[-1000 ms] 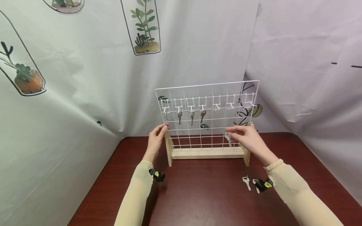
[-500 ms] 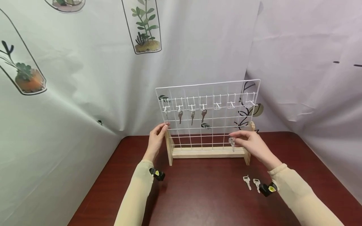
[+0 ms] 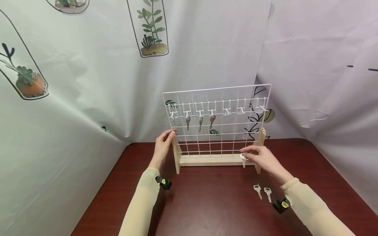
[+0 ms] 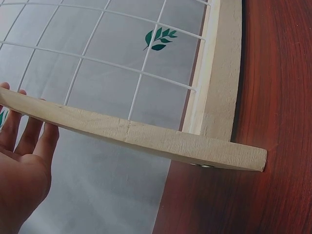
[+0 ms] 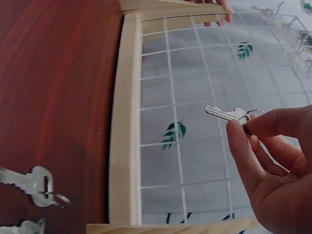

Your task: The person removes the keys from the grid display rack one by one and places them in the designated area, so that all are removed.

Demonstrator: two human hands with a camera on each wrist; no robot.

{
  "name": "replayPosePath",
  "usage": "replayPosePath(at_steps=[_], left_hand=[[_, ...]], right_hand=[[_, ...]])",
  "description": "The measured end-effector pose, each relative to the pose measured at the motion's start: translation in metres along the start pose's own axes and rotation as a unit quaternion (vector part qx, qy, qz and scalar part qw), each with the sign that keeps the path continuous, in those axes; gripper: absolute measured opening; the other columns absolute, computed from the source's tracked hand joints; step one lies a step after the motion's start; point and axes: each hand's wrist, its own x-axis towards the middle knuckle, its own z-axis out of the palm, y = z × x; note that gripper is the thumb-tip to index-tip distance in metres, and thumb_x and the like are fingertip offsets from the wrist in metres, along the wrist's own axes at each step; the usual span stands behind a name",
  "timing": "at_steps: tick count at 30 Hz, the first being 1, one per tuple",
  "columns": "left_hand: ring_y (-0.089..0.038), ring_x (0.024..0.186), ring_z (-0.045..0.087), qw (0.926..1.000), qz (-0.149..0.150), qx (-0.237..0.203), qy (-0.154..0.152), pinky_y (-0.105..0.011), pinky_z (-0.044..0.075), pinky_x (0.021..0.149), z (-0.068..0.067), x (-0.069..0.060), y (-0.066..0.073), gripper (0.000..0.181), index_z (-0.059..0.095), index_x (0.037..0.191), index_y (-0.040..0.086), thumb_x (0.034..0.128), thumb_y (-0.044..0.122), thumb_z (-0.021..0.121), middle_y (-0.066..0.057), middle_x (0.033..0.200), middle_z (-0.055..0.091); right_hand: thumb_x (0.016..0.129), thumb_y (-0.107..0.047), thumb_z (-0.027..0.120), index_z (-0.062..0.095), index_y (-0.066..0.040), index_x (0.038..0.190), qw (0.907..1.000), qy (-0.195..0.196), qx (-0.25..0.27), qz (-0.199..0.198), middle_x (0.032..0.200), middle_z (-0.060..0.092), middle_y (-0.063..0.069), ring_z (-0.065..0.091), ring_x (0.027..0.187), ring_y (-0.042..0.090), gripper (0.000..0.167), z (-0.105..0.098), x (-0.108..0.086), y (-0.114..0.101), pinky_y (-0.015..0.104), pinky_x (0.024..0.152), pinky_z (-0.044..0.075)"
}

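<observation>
A white wire grid rack (image 3: 216, 134) stands on a pale wooden frame, with a row of hooks along its upper part. Several keys (image 3: 188, 123) hang from the hooks on its left half. My left hand (image 3: 161, 149) grips the upper end of the rack's left wooden upright (image 4: 127, 130); its thumb is out of sight in the left wrist view. Low before the grid's right side, my right hand (image 3: 263, 162) pinches a silver key (image 5: 225, 113) by its small ring, between thumb and forefinger. The key hangs downward, apart from the hooks.
Two more keys (image 3: 258, 191) lie on the dark red table (image 3: 206, 203), in front of the rack's right foot. A pale curtain with plant prints (image 3: 206, 46) hangs close behind the rack and along both sides.
The right hand has moved down and slightly right with the key, from mid-height of the grid toward the wooden base bar. The left hand keeps its grip on the upright.
</observation>
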Motion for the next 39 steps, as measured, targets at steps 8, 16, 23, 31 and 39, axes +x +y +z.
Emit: replayPosePath(at_steps=[8,16,23,31,39], left_hand=[[-0.006,0.102,0.066,1.0,0.004,0.001,-0.001,-0.022,0.048,0.095,-0.001,0.001,-0.001,0.031,0.065,0.124,-0.009,0.1012,0.012,0.063,-0.014,0.121,0.07],[-0.035,0.117,0.061,1.0,-0.003,-0.001,-0.005,-0.023,0.047,0.097,-0.001,0.0,-0.002,0.033,0.065,0.125,-0.009,0.1013,0.014,0.063,-0.019,0.124,0.068],[-0.049,0.124,0.051,1.0,0.001,-0.004,-0.004,-0.021,0.047,0.096,-0.001,0.001,-0.001,0.034,0.061,0.126,-0.013,0.1018,0.011,0.061,-0.031,0.129,0.061],[-0.027,0.115,0.062,1.0,0.003,-0.003,-0.001,-0.022,0.047,0.096,-0.002,0.007,-0.011,0.033,0.062,0.126,-0.012,0.102,0.01,0.061,-0.03,0.13,0.061],[-0.019,0.11,0.065,0.9998,0.012,-0.007,0.012,-0.024,0.047,0.098,-0.004,0.012,-0.031,0.032,0.067,0.123,-0.005,0.1008,0.018,0.065,-0.016,0.124,0.068]], right_hand=[[0.096,-0.004,0.064,0.068,0.01,0.116,0.9994,-0.026,-0.002,0.024,0.108,0.07,0.024,0.074,0.084,0.026,0.025,0.005,-0.006,0.011,0.037,0.074,0.06],[0.095,-0.004,0.066,0.068,0.011,0.115,0.9979,-0.041,0.012,0.048,0.104,0.073,0.021,0.074,0.084,0.027,0.025,0.008,-0.011,0.022,0.025,0.05,0.047],[0.093,0.003,0.064,0.064,0.019,0.112,0.9955,-0.079,0.043,0.03,0.103,0.07,0.021,0.07,0.084,0.016,0.025,0.01,-0.008,0.035,0.036,0.073,0.06],[0.092,0.007,0.06,0.063,0.02,0.106,0.9893,-0.138,0.038,0.028,0.093,0.068,0.013,0.067,0.084,0.02,0.02,0.015,-0.01,0.048,0.036,0.075,0.06],[0.09,0.008,0.059,0.066,0.016,0.1,0.9871,-0.154,0.02,0.037,0.087,0.068,0.01,0.068,0.079,0.02,0.015,0.023,-0.016,0.058,0.034,0.071,0.06]])
